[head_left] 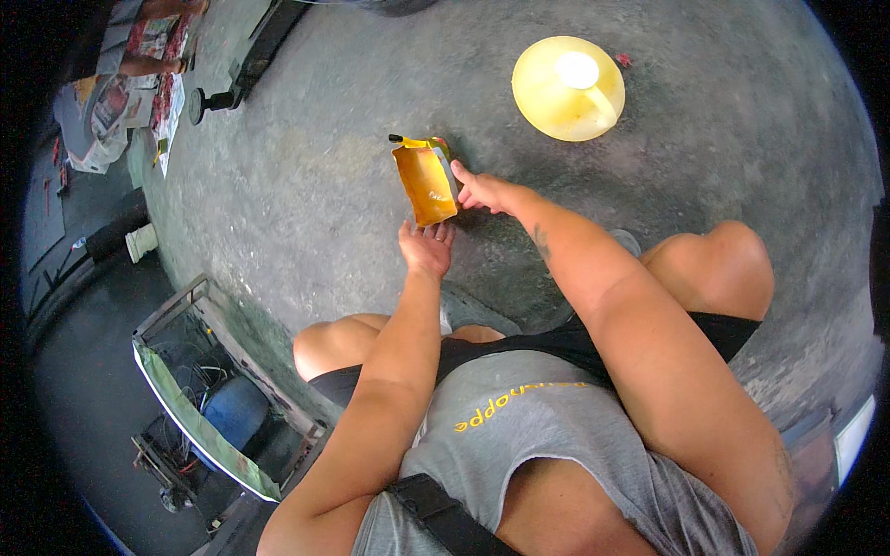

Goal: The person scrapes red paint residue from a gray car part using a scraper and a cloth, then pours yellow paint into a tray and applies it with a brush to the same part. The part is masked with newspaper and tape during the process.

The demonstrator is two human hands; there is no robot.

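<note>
Head-worn fisheye view, facing down

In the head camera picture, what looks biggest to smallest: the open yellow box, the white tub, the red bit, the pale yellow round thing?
From largest to smallest:
1. pale yellow round thing
2. open yellow box
3. white tub
4. red bit

The back of a yellow container (422,181) is hidden; 1 person (153,66) at upper left shows only as limbs, a dark object (394,6) is cropped at top, and 1 red scrap (623,59) is too small to identify.
</note>
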